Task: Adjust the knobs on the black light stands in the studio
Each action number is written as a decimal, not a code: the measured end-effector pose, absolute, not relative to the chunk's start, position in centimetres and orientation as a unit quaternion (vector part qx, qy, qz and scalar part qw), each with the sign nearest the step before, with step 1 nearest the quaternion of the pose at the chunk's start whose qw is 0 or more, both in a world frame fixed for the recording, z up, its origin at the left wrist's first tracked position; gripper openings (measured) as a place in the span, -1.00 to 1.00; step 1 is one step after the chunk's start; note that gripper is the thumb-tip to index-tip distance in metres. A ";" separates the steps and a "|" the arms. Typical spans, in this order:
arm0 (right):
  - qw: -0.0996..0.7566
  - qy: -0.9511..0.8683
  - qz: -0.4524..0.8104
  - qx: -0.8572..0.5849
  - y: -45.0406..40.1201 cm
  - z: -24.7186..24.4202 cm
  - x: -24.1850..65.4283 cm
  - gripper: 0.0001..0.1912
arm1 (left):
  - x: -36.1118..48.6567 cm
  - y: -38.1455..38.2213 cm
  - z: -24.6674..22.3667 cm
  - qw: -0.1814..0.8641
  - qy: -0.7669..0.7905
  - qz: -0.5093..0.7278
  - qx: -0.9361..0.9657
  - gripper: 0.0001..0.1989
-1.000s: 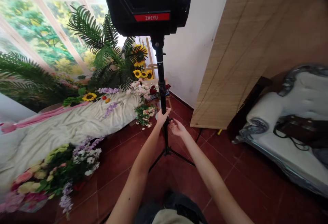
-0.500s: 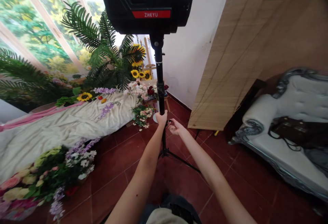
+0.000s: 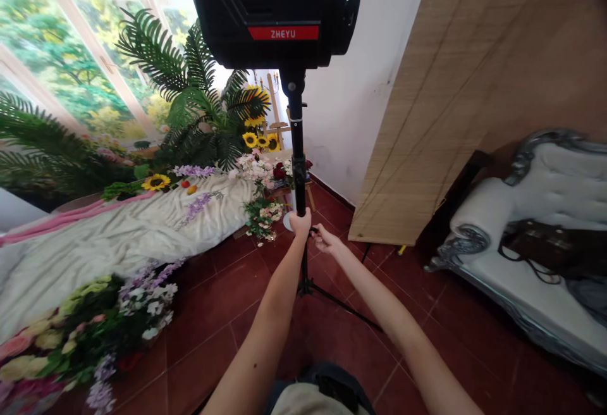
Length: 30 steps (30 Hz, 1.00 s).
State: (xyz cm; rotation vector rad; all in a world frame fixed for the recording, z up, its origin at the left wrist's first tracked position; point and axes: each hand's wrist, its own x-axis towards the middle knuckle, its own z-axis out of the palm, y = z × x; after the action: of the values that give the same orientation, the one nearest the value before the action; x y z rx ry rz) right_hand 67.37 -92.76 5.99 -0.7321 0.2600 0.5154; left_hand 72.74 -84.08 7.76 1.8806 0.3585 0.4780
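Note:
A black studio light (image 3: pixel 265 4) with a red ZHEYU label tops a black light stand (image 3: pixel 298 149) in front of me. My left hand (image 3: pixel 300 221) is wrapped round the stand's pole below its upper collar. Just to the right and slightly lower, my right hand (image 3: pixel 325 238) has its fingers closed on a small black knob (image 3: pixel 313 230) at the side of the pole. The knob is mostly covered by the fingers. Below, the stand's legs (image 3: pixel 341 302) spread over the red tiled floor.
At left, a white cloth-draped bench (image 3: pixel 222 203) bears flowers and fruit, with a flower bunch (image 3: pixel 95 320) in front and palm fronds (image 3: pixel 152 54) behind. A bamboo blind (image 3: pixel 403 130) leans at right beside a white tufted sofa (image 3: pixel 554 181) holding a brown bag (image 3: pixel 545 247).
The right fingers have closed in on the knob, where they were looser before. My left hand keeps its hold on the pole. The view has shifted slightly.

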 end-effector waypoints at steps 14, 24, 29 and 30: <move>0.456 -0.013 -0.204 -0.866 -96.3 4.8 64.5 -0.82 | 72.8 -84.0 7.6 0.542 0.157 0.190 0.804 -0.69; 0.813 0.181 0.354 -0.426 -94.0 6.6 65.7 -0.38 | 72.5 -83.8 7.8 0.551 0.150 0.189 0.799 -0.71; 0.813 0.185 0.257 -0.489 -93.7 7.2 65.9 -0.73 | 72.7 -83.8 7.6 0.557 0.150 0.191 0.794 -0.72; 0.809 0.173 0.196 -0.526 -93.7 7.3 65.8 -0.84 | 72.8 -83.8 7.6 0.559 0.151 0.192 0.792 -0.72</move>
State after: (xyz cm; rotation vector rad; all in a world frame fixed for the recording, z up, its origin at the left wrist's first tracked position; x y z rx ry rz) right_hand 65.84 -93.69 7.27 -1.1253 0.3697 0.4181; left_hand 72.78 -83.82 7.57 1.8673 0.3566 0.4538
